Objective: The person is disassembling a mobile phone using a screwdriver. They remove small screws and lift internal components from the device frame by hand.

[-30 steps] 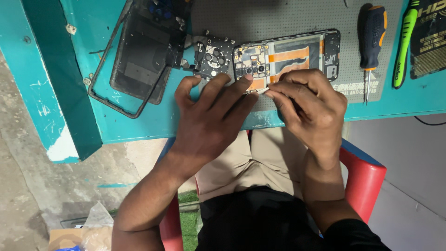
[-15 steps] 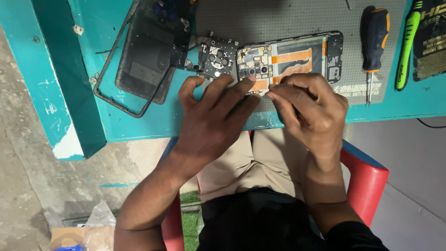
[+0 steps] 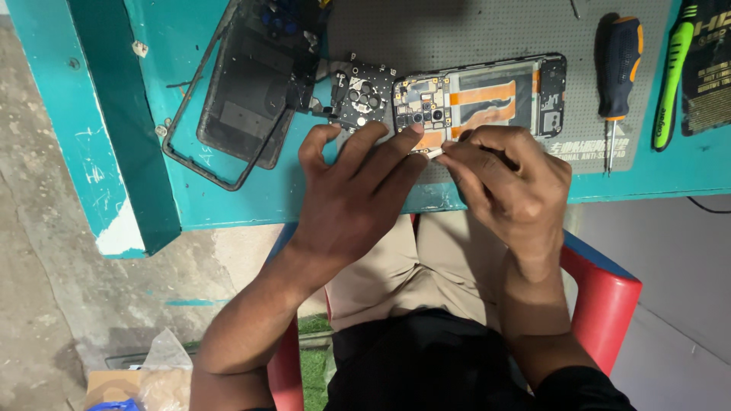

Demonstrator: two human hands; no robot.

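An opened smartphone point(image 3: 487, 99) lies on a grey anti-slip mat point(image 3: 472, 38), its circuit board and orange flex cables exposed. My left hand point(image 3: 354, 186) rests on the table's near edge, its fingertips pressing the phone's lower left edge. My right hand point(image 3: 510, 183) pinches a small white tool point(image 3: 435, 153), whose tip touches the phone's near edge by my left fingertips. A black inner cover plate point(image 3: 364, 95) lies just left of the phone.
A dark phone back cover point(image 3: 255, 84) and a thin black frame point(image 3: 199, 144) lie at the left on the teal table point(image 3: 228, 198). A blue-orange screwdriver point(image 3: 618, 68) and a green tool point(image 3: 671, 76) lie at the right. I sit on a red chair point(image 3: 609, 297).
The view has shifted slightly. My hands have stayed at the phone's near edge, and the white tool tip now shows between my fingers.
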